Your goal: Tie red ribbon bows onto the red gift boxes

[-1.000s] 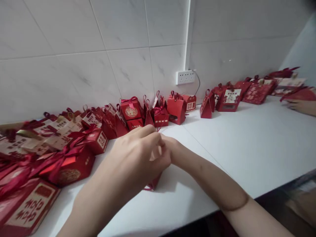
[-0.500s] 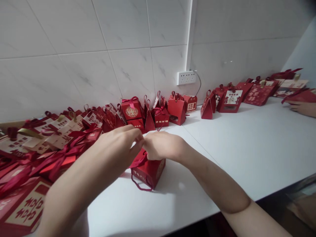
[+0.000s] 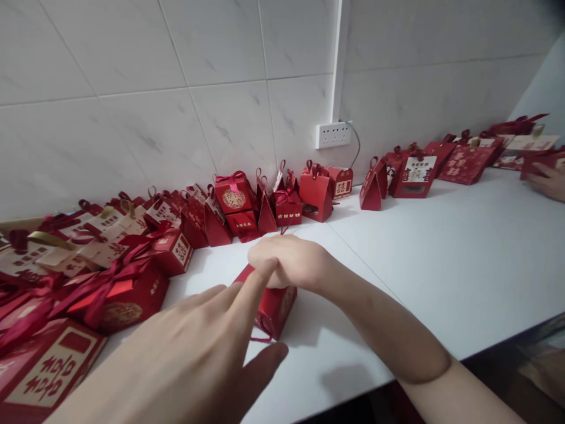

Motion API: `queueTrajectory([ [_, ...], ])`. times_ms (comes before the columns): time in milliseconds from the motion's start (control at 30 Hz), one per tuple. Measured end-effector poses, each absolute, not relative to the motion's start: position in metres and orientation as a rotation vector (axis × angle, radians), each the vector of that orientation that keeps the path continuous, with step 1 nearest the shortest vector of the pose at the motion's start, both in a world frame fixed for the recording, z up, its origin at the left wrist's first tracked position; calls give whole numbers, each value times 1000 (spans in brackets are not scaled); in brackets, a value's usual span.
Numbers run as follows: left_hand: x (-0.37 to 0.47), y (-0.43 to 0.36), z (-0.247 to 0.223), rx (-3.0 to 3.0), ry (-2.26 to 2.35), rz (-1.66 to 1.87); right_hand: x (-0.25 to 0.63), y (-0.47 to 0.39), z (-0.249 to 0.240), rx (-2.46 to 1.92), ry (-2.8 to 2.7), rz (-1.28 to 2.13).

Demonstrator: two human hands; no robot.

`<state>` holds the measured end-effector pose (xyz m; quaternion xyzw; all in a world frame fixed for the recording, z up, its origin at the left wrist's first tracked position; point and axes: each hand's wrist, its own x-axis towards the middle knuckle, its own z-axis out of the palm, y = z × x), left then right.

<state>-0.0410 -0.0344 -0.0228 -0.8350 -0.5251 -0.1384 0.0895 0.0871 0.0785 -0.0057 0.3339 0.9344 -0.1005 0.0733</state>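
A red gift box [image 3: 276, 309] stands on the white table in front of me, with a dark red cord handle hanging at its near side. My right hand [image 3: 286, 259] is closed over the top of the box, where the half-second-old view shows a red ribbon running to its fingers. Its fingertips are now hidden, and so is the ribbon in them. In front of the box is my left hand [image 3: 207, 341], fingers stretched and thumb spread, holding nothing. Its index fingertip overlaps my right hand in view; I cannot tell if they touch.
Many red gift boxes [image 3: 126, 297] with ribbons crowd the table's left side. More boxes [image 3: 318, 197] line the tiled wall, with others [image 3: 417, 176] at right. A power strip [image 3: 333, 135] hangs on the wall. Another person's hand [image 3: 549, 179] touches a box at far right.
My left hand has come away from the ribbon toward me and opened. My right hand stays over the box. At far right, the other person's hand and box have moved slightly.
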Motion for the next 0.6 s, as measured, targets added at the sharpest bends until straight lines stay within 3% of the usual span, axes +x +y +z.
queueTrajectory([
  [600, -15, -35, -28, -2656, -1254, -289, 87, 78, -9, 995, 2820, -198],
])
